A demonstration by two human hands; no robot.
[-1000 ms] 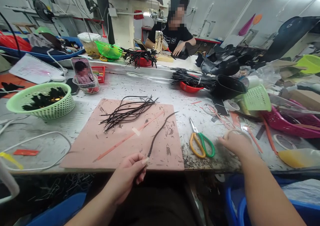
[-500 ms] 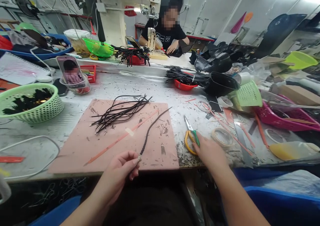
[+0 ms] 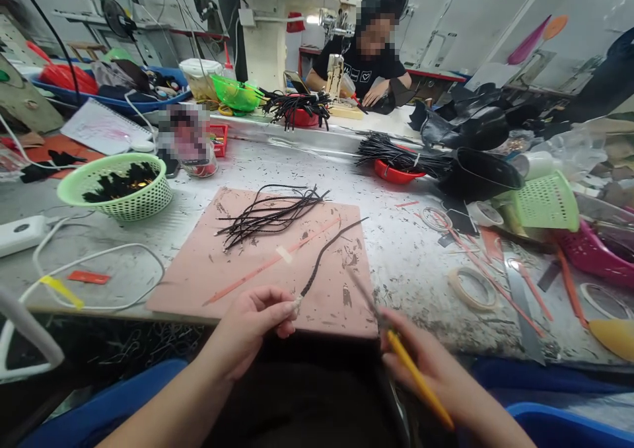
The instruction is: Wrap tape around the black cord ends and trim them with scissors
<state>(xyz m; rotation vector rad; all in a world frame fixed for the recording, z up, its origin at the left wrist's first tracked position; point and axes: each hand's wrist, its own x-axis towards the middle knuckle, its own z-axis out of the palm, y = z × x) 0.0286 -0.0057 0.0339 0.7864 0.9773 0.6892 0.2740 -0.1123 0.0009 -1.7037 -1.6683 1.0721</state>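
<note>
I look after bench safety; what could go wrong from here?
The right hand holds yellow-handled metal scissors, blades near the left hand; a slip might nick bare fingers. The left hand pinches the thin black cord at one end, so its loose end might slide on the pink mat.

Pale grey walls [image 3: 475, 12], dark standing fan [image 3: 117, 18].

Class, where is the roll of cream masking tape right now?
In the head view, the roll of cream masking tape lies flat on the worktable's right side, between the pink mat and the long metal ruler.
</note>
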